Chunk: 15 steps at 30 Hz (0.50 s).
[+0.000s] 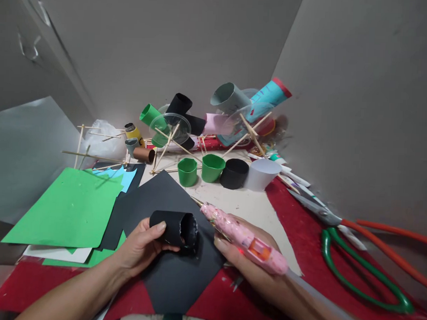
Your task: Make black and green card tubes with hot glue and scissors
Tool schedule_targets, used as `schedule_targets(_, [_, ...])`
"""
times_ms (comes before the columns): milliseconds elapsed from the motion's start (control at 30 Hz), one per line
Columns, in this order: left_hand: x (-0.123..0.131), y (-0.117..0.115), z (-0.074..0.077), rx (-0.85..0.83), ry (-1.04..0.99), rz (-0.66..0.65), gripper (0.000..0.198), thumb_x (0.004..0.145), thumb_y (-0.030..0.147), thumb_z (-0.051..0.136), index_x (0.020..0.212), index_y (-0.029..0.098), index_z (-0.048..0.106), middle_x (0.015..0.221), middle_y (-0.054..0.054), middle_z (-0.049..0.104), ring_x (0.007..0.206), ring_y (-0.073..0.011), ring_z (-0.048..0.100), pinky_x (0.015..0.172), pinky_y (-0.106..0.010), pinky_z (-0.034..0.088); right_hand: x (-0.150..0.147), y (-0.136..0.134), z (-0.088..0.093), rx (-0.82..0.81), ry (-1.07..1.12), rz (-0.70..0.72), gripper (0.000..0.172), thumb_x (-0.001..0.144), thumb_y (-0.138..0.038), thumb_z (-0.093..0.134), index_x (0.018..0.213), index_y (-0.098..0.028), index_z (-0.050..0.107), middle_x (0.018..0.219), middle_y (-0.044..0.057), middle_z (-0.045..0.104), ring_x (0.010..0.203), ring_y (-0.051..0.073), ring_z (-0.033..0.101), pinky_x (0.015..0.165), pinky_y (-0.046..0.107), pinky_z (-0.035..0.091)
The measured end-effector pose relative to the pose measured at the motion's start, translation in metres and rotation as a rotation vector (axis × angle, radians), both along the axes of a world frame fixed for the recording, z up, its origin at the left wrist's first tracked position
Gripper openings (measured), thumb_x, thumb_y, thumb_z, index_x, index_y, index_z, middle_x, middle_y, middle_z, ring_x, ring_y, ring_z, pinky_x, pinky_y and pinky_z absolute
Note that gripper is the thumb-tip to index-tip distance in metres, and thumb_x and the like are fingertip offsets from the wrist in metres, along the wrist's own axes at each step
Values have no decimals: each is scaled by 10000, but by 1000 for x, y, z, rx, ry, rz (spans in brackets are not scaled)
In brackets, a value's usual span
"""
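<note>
At the far left of the table, a green sheet point(68, 206) lies over white, black and green papers. Next comes the left hand point(140, 248), raised over the table and closed on a short black tube point(165, 226). Its thumb presses the tube's near side and its fingers curl beneath, thumb and fingertips held apart by the tube's width. The tube lies on its side in this grip above a black sheet point(181, 285), its open end turned right, the rim ragged and flecked with white.

Just right of that rim, well clear of it, is the metal nozzle of a pink glue gun point(228, 219), pointing up and left. Beyond it stand two green rings, a black ring point(234, 174) and a white ring point(264, 175). The right hand point(246, 273) is wrapped around the gun, thumb along the near side; the other fingers are mostly hidden, so I cannot tell whether the orange trigger is squeezed. Farther right lie scissors point(315, 208), well apart from both hands.
</note>
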<state>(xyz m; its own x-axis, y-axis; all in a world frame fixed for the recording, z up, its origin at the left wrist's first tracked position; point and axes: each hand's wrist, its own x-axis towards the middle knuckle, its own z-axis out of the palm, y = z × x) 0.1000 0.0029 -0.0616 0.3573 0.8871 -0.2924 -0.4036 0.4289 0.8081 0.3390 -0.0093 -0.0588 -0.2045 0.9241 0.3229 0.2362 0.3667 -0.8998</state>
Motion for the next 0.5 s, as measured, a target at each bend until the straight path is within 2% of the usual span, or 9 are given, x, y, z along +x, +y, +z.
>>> schedule_targets(100, [-2,1,-1,-1,11,40,303,749,402,810,877,128,784,790,-80,785,714,-175,724,696,-289,608,3,0,-6,41,-45,117,164,916,-360,580,810,-244,626,689,20,611,604,199,586,544,310,452])
schedule_targets(200, [-5,3,-1,5,17,79,264,759,381,804,823,126,780,739,-71,773,668,-148,704,683,-252,582,2,1,-9,132,-62,207,261,906,-325,586,689,-231,476,630,-20,496,533,142,484,505,286,366])
schedule_targets(300, [-7,5,-1,6,35,100,272,746,382,812,776,115,773,694,-69,759,645,-144,696,682,-241,565,0,2,-12,233,-69,238,290,908,-288,586,682,-225,415,626,-36,445,541,124,445,505,273,323])
schedule_targets(500, [-5,4,1,-20,53,77,294,724,405,819,787,122,777,690,-72,762,617,-152,692,679,-255,552,-2,3,-22,353,-120,195,274,924,-295,568,705,-228,416,626,-27,451,547,132,439,504,275,309])
